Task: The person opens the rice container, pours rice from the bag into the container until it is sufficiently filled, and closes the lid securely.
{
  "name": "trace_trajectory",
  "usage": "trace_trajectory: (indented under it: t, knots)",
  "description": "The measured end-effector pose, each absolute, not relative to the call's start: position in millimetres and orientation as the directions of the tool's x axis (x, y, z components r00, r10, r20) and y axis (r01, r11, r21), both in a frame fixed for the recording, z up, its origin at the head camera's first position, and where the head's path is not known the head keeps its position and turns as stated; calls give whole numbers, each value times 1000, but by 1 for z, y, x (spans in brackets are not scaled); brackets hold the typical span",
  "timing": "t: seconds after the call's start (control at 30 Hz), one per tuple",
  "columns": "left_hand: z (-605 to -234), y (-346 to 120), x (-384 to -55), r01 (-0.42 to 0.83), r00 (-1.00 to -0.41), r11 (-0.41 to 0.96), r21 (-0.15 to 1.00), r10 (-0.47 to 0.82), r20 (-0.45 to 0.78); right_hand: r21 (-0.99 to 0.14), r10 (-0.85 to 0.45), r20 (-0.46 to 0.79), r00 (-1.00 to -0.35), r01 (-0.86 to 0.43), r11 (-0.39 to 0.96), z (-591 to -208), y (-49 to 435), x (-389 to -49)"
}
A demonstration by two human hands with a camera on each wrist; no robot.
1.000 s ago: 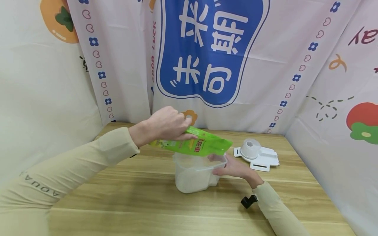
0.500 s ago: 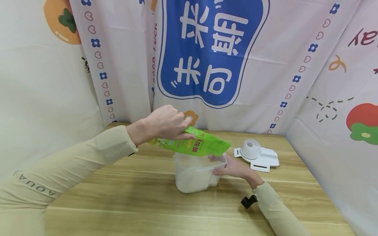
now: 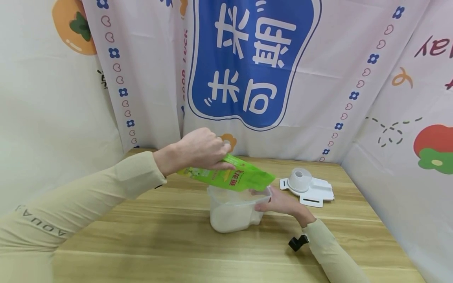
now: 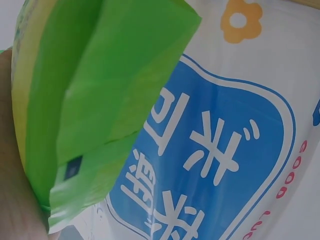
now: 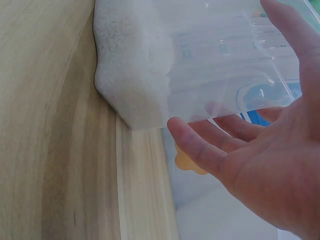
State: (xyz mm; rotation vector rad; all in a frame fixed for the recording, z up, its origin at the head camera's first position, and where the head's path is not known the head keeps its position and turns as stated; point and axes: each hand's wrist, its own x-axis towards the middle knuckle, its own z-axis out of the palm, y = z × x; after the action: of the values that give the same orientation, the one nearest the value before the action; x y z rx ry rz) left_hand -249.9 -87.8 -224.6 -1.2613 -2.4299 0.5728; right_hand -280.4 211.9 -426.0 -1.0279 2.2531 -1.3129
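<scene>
My left hand point(image 3: 203, 149) grips a green printed bag point(image 3: 244, 177), which slants down to the right over a clear plastic container point(image 3: 233, 204). In the left wrist view the green bag point(image 4: 105, 90) fills the left side, with part of the hand point(image 4: 17, 190) at the edge. The container stands upright on the table, and white grainy stuff point(image 5: 130, 65) like rice lies in its bottom. My right hand point(image 3: 281, 202) holds the container's right side, thumb on one face and fingers on another, as the hand point(image 5: 280, 145) in the right wrist view shows. The bag's mouth is partly hidden.
To the right, on the wooden table point(image 3: 159, 243), lies a white lid point(image 3: 318, 190) with a clear round cup point(image 3: 300, 180) on it. A black clip-like piece point(image 3: 298, 242) sits at the right wrist. Printed cloth point(image 3: 152, 78) hangs behind and at both sides.
The free end of the bag has sunk slightly toward the container's rim and shifted a little left. My right hand and the container have stayed in place.
</scene>
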Motion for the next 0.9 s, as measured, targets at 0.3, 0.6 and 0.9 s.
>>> trace_trajectory:
  t: [0.3, 0.6, 0.9]
  knots:
    - [-226, -87, -252, 690, -548, 518, -505, 830, 102, -845, -736, 79, -673, -436, 308, -426, 211, -281]
    - [-227, -85, -254, 680, -545, 503, -534, 834, 91, -844, -735, 86, -672, -441, 304, -424, 209, -280]
    - [-223, -82, -252, 690, -517, 481, -541, 851, 97, -844, -738, 98, -668, -449, 294, -426, 209, -282]
